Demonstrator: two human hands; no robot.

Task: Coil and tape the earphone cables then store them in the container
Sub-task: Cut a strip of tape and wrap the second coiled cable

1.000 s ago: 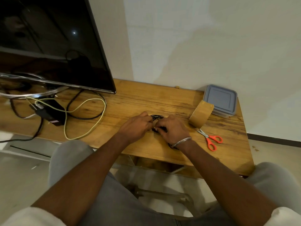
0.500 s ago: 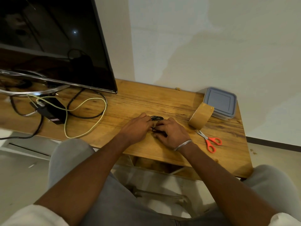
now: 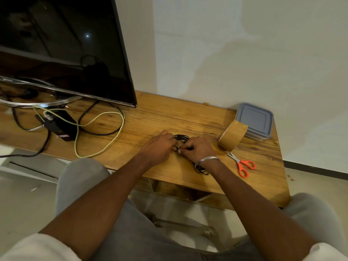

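Note:
A black earphone cable (image 3: 181,138) lies looped on the wooden table (image 3: 160,117) between my hands. My left hand (image 3: 158,147) and my right hand (image 3: 197,149) meet over it, fingers curled and pinching the cable where the fingertips touch. More black cable (image 3: 200,168) trails out under my right wrist. A roll of brown tape (image 3: 232,134) stands on edge to the right. Behind the tape sits a grey lidded container (image 3: 254,119), closed. Orange-handled scissors (image 3: 242,164) lie near the right front edge.
A large dark TV screen (image 3: 62,48) on a metal stand fills the back left. Under it are a black box (image 3: 60,127), black leads and a pale yellow cable (image 3: 98,136) looped on the table. The wall runs close behind.
Both hands stay together on the cable and have shifted only slightly. A loop of cable now shows under my right wrist.

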